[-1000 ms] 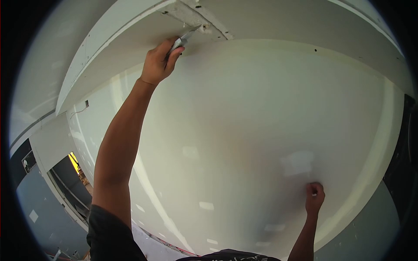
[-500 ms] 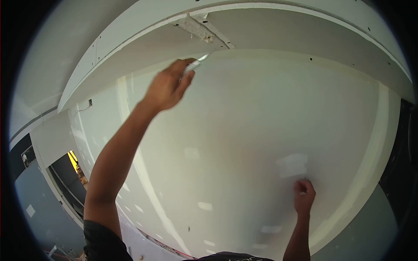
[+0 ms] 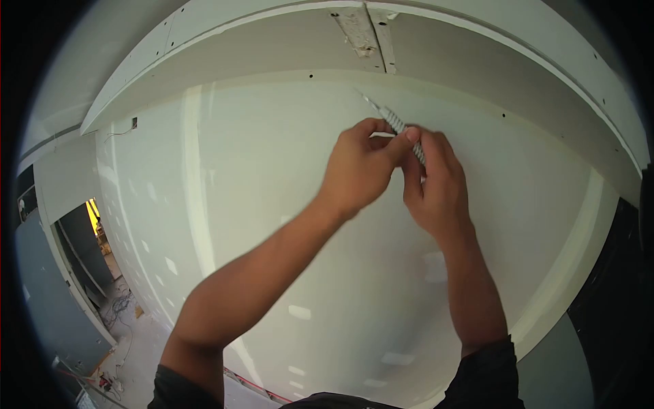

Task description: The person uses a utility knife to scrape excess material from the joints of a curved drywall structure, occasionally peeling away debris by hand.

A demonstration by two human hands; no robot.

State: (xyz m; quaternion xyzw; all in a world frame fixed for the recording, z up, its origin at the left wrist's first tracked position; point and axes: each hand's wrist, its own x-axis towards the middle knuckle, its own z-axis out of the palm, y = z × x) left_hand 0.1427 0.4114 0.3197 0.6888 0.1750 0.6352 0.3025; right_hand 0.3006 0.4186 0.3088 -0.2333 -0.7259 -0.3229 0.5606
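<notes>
One bare left hand (image 3: 360, 167) pinches the ribbed knife (image 3: 395, 121), which tilts up-left before the wall (image 3: 531, 191); the right hand (image 3: 439, 187) is curled around its lower end. If either grip slips, the blade (image 3: 368, 101) could cut skin, or the knife could fall.

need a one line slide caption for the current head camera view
Left hand and right hand together hold a slim, grey, ribbed, pointed tool before a pale, light-patched wall.
</notes>
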